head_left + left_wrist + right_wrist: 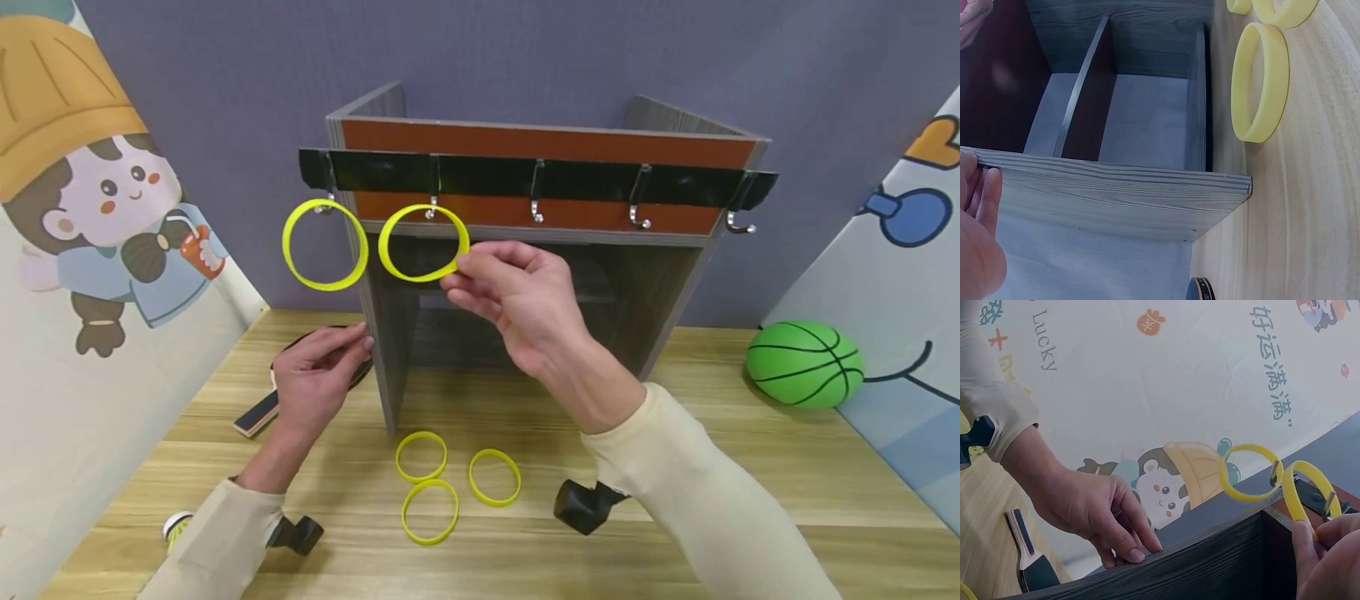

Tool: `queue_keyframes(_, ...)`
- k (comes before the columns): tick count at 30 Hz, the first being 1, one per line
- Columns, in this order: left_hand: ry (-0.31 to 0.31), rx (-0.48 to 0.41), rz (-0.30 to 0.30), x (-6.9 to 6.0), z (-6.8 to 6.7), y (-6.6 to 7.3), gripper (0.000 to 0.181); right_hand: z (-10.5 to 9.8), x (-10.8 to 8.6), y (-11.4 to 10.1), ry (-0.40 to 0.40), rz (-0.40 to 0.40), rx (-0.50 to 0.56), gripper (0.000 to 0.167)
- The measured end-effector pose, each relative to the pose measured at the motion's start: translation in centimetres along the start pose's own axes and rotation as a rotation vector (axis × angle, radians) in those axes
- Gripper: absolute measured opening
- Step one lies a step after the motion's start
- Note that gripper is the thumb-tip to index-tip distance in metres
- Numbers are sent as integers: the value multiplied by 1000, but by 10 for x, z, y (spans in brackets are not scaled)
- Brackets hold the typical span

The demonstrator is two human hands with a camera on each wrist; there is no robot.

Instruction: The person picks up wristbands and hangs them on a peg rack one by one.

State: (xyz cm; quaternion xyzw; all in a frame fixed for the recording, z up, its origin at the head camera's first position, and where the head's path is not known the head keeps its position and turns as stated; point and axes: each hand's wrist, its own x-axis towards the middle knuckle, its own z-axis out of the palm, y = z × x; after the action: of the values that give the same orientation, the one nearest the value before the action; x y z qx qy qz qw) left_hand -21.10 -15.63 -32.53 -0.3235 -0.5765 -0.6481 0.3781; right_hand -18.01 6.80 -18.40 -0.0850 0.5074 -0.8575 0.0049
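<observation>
My right hand (525, 308) pinches the lower right side of a yellow ring (385, 242) between thumb and fingers. The top of that ring is at the second hook (432, 200) of the black rail (487, 179); whether it bears on the hook I cannot tell. Another yellow ring (363, 254) hangs from the leftmost hook. Lower down, my left hand (315, 383) holds the front edge of the grey cabinet's left side panel (382, 358); in the left wrist view its fingers (990, 197) lie against the panel (1116, 181).
Three yellow rings, one of them here (471, 479), lie on the wooden table (525, 567) before the cabinet. A paddle (258, 414) is behind my left hand, a shuttlecock (176, 527) by the left sleeve, a green ball (805, 364) at the right. Three more hooks line the rail.
</observation>
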Motion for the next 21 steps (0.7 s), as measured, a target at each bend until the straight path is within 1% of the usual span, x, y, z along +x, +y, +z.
queue_keyframes(7, -2, 4, 1, 0, 0, 0, 26, 0, -2, 2, -7, 1, -28, 11)
queue_keyframes(15, -4, 1, -14, -1, -1, -2, 28, -2, -4, 5, -5, 12, -62, 14)
queue_keyframes(21, -4, 2, -15, -1, -2, -2, 28, -5, -5, 5, -13, -5, -102, 17)
